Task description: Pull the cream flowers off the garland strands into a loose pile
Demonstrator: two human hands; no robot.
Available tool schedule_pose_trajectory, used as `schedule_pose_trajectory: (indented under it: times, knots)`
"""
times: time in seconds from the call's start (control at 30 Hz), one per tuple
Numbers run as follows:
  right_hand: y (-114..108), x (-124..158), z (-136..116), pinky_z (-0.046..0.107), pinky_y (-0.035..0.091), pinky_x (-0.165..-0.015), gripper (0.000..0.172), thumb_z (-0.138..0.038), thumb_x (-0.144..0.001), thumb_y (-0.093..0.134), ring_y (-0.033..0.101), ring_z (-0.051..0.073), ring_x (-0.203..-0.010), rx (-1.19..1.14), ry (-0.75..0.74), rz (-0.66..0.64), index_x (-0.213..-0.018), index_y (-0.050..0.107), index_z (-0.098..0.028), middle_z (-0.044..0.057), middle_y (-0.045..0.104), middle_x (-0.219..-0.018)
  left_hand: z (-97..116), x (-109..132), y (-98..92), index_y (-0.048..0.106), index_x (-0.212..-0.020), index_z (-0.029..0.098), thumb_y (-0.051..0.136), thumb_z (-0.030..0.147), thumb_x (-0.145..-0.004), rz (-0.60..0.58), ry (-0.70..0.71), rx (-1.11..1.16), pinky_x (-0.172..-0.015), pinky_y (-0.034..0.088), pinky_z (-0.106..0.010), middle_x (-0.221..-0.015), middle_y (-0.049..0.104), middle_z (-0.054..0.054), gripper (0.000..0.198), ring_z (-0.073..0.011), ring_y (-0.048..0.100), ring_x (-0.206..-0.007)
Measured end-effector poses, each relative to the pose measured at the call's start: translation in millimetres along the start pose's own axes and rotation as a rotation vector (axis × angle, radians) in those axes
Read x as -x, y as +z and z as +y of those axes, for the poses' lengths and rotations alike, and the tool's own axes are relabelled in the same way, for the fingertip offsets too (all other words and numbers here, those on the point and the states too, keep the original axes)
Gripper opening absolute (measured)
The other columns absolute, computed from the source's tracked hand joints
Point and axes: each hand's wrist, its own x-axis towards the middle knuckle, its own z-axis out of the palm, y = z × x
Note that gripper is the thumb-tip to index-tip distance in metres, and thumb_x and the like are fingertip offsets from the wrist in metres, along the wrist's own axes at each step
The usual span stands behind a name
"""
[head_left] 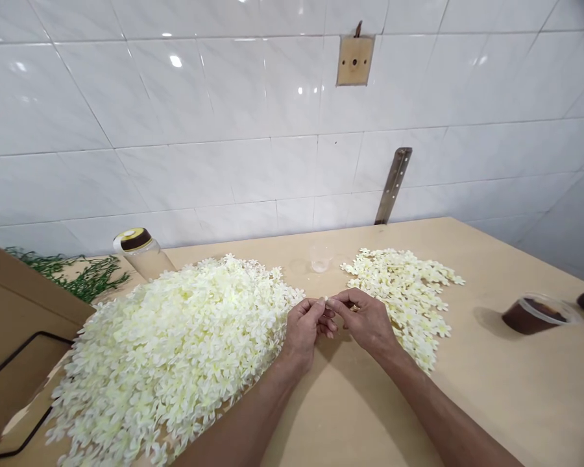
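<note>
My left hand (pixel 305 327) and my right hand (pixel 366 319) meet fingertip to fingertip above the table. Both are closed in a pinch on a small white flower (pixel 326 299), of which just a pale bit shows between the fingers. To the left of my left hand spreads a large heap of loose white artificial flowers (pixel 189 337) with yellowish centres. Beyond my right hand lies a smaller, flatter pile of the same flowers (pixel 409 285), partly behind the wrist. A small clear cup (pixel 320 263) stands just past my fingers.
Behind the big heap leans a clear bottle (pixel 148 256) with a brown and yellow lid. Green sprigs (pixel 78 275) and a cardboard box (pixel 24 324) are at the left. A plastic tub of dark liquid (pixel 538 316) stands right. The tiled wall (pixel 224 168) closes off the wooden table (pixel 496 389).
</note>
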Motion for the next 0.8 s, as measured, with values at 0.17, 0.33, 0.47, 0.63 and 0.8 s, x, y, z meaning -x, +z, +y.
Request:
schedule_pose_trajectory:
  times: [0.17, 0.33, 0.47, 0.63, 0.8]
  knots:
    - [0.3, 0.0, 0.9, 0.027, 0.046, -0.057, 0.030, -0.047, -0.084, 0.061, 0.062, 0.018, -0.063, 0.040, 0.022, 0.001, -0.072, 0.072, -0.021, 0.004, 0.071, -0.075, -0.8, -1.5, -0.4, 0.060, -0.076, 0.012, 0.076, 0.042, -0.071, 0.019, 0.001, -0.017, -0.044, 0.042, -0.022, -0.070, 0.063, -0.004, 0.034, -0.0099, 0.056, -0.049]
    - [0.5, -0.8, -0.9, 0.026, 0.043, -0.053, 0.037, -0.049, -0.087, 0.054, 0.062, 0.018, -0.060, 0.051, 0.054, -0.032, -0.072, 0.070, -0.020, 0.005, 0.070, -0.073, -3.2, -4.1, -1.1, 0.059, -0.075, 0.012, 0.075, 0.042, -0.072, 0.027, -0.004, -0.023, -0.044, 0.042, -0.022, -0.070, 0.063, -0.003, 0.034, -0.0097, 0.056, -0.049]
    - [1.1, -0.6, 0.0, 0.026, 0.044, -0.054, 0.038, -0.050, -0.087, 0.054, 0.061, 0.018, -0.059, 0.077, 0.092, -0.026, -0.072, 0.069, -0.019, 0.005, 0.070, -0.070, -3.4, -2.7, -0.1, 0.059, -0.076, 0.013, 0.074, 0.042, -0.074, 0.023, -0.007, -0.010, -0.044, 0.043, -0.022, -0.072, 0.064, -0.004, 0.034, -0.0104, 0.057, -0.049]
    - [1.2, -0.7, 1.0, 0.026, 0.045, -0.056, 0.038, -0.051, -0.086, 0.054, 0.061, 0.018, -0.059, 0.102, 0.117, -0.004, -0.071, 0.069, -0.019, 0.004, 0.070, -0.068, -3.1, 1.0, 2.9, 0.059, -0.080, 0.013, 0.077, 0.040, -0.070, 0.019, 0.044, -0.060, -0.045, 0.045, -0.023, -0.067, 0.064, -0.003, 0.034, -0.0122, 0.059, -0.050]
    - [-2.9, -0.4, -6.5, 0.026, 0.042, -0.056, 0.040, -0.050, -0.086, 0.052, 0.057, 0.017, -0.053, 0.112, 0.166, -0.034, -0.066, 0.066, -0.019, 0.001, 0.063, -0.055, -3.4, 2.3, 3.6, 0.060, -0.081, 0.014, 0.077, 0.040, -0.072, 0.008, 0.055, -0.091, -0.045, 0.046, -0.023, -0.066, 0.065, -0.003, 0.032, -0.0126, 0.059, -0.051]
